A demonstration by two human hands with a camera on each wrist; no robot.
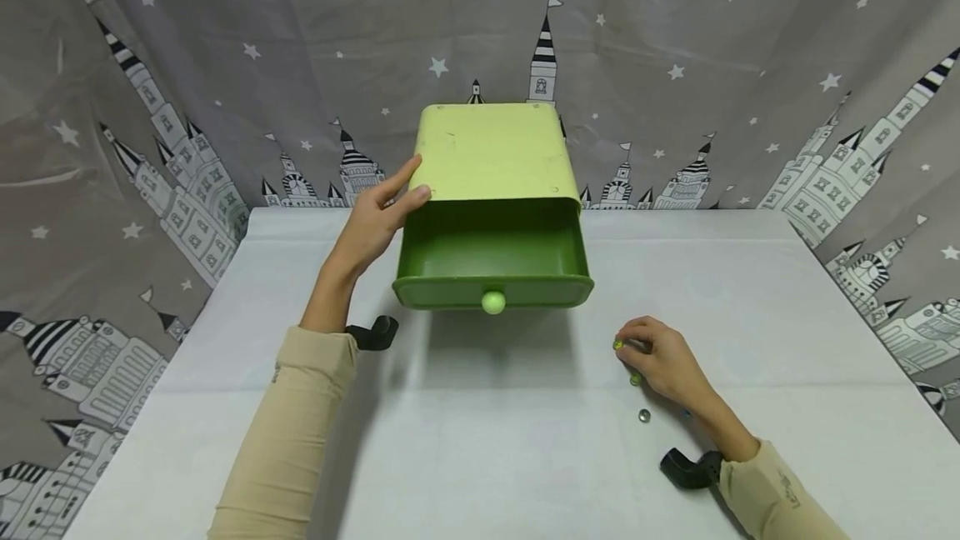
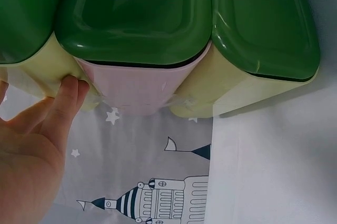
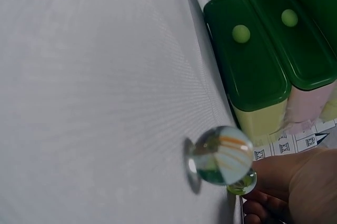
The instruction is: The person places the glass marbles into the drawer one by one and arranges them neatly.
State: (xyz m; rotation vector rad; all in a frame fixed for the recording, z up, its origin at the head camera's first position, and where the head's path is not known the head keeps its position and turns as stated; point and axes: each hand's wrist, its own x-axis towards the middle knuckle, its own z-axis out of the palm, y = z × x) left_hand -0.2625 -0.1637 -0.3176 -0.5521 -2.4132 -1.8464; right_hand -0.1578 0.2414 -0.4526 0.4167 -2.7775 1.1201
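So, in the head view a drawer cabinet (image 1: pixel 491 148) is standing at the back of the bench (image 1: pixel 487 457), showing a pale lime top. Its top drawer (image 1: pixel 435 294) is sitting pulled out, dark green with a round lime knob (image 1: pixel 493 302). The left hand (image 1: pixel 371 219) is resting on the cabinet's left edge, fingers spread and fairly straight. Over to the right, the right hand (image 1: pixel 667 361) is pinching a yellow-green marble (image 1: pixel 618 345); a clear-looking marble (image 1: pixel 644 416) is lying nearby. Some print is showing on the right sleeve (image 1: pixel 780 490), too small to read.

Left wrist view: the fingers are pressing the cabinet's yellowish side, next to a pink section (image 2: pixel 131 87).

Right wrist view: an orange-and-white swirled glass marble (image 3: pixel 221 154) is sitting up close, a greenish marble (image 3: pixel 243 182) beside it. I'm not seeing enough there to tell the fingers' grip.
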